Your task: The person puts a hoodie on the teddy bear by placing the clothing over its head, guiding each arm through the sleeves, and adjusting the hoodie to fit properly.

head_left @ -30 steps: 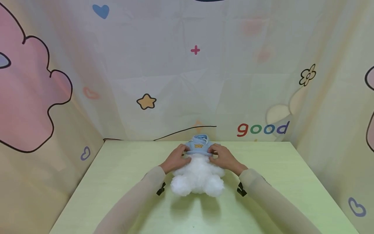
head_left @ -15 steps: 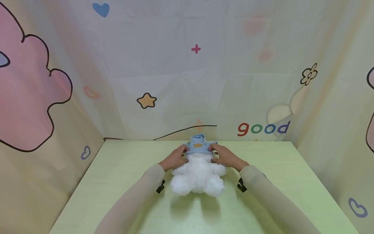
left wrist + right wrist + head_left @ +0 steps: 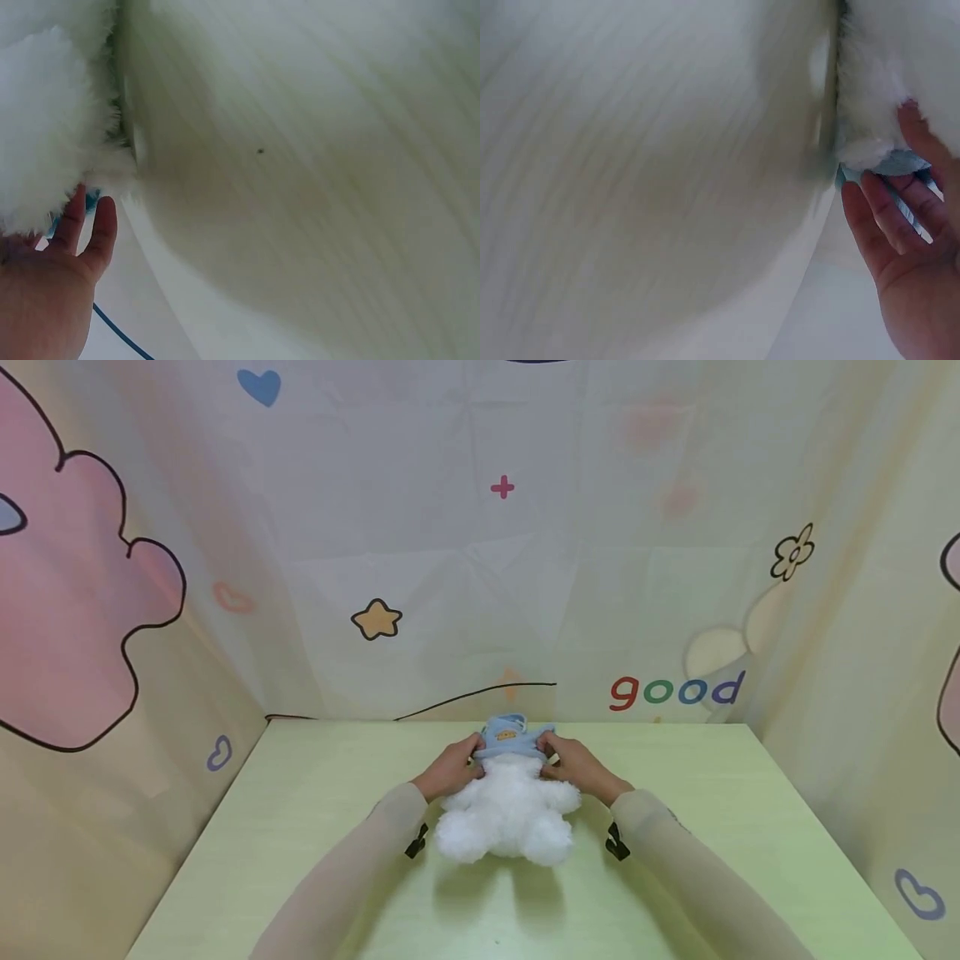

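Blue shirt (image 3: 512,743): upper end now lower, closer to the white toy (image 3: 510,806); cloth looks shorter, more bunched above the toy's body.

The fluffy white plush (image 3: 510,814) is between left hand (image 3: 450,768) and right hand (image 3: 582,767), orange-printed blue garment (image 3: 513,746) at its far end.

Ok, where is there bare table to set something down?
The table is bare outside the left sleeve, outside the right sleeve, and between them nearside of the white plush toy. It's crowded at the far middle, where left hand and right hand hold the blue garment.
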Tool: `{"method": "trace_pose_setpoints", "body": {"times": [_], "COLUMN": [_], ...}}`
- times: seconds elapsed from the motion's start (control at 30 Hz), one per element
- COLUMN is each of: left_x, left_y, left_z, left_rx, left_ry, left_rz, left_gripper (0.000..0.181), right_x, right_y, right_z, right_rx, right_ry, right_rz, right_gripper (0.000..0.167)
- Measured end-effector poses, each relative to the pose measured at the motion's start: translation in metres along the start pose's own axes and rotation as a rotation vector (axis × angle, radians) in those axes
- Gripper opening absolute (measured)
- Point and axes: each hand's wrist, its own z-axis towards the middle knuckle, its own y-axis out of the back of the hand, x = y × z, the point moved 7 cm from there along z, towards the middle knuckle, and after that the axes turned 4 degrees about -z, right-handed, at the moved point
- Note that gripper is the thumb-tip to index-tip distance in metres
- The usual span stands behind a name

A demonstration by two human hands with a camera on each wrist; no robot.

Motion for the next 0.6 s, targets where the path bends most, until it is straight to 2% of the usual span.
{"method": "trace_pose_setpoints", "body": {"times": [0.3, 0.6], "left_x": [-0.0036, -0.0039], "left_y": [0.0013, -0.0032], "left_z": [-0.0008, 0.0036], "left_rx": [0.027, -0.022], "left_ry": [0.004, -0.046], "left_rz": [-0.062, 0.105], "left_gripper": [0.026, 0.023], "right_x": [-0.0013, -0.0009], "right_y": [-0.0019, -0.0031], "right_z": [-0.0034, -0.0043], "right_rx": [-0.019, -0.060], "right_ry": [-0.035, -0.012], "right_rz": [-0.001, -0.046], "right_gripper": [0.032, 0.020]}}
